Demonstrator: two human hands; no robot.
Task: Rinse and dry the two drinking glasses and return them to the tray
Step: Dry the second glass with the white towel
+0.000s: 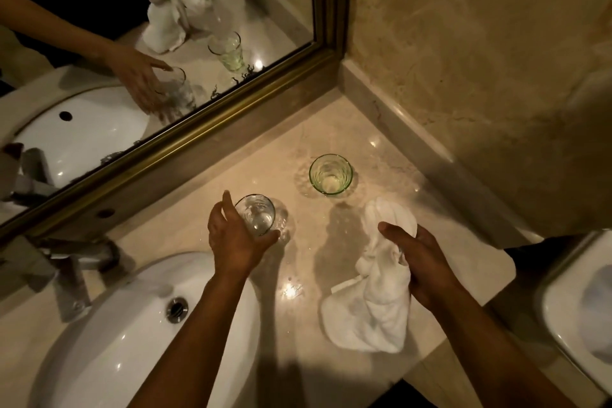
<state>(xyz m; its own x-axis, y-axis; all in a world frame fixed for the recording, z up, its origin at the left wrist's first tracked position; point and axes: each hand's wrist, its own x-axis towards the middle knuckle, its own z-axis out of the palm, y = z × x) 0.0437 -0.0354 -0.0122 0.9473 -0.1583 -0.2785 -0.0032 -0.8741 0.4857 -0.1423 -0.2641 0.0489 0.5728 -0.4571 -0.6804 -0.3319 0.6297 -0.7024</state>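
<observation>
The left hand (233, 238) is wrapped around a clear round drinking glass (256, 215), thumb and fingers clamped on its wall; the glass stands upright, mouth up, on the beige marble counter (298, 325) just right of the white oval ceramic sink (132, 334). The right hand (419, 267) clutches a crumpled white cloth towel (374, 308), farther right of the sink. A green-tinted ribbed glass (330, 174) stands upright beyond, untouched, toward the gold-framed mirror (185, 149).
</observation>
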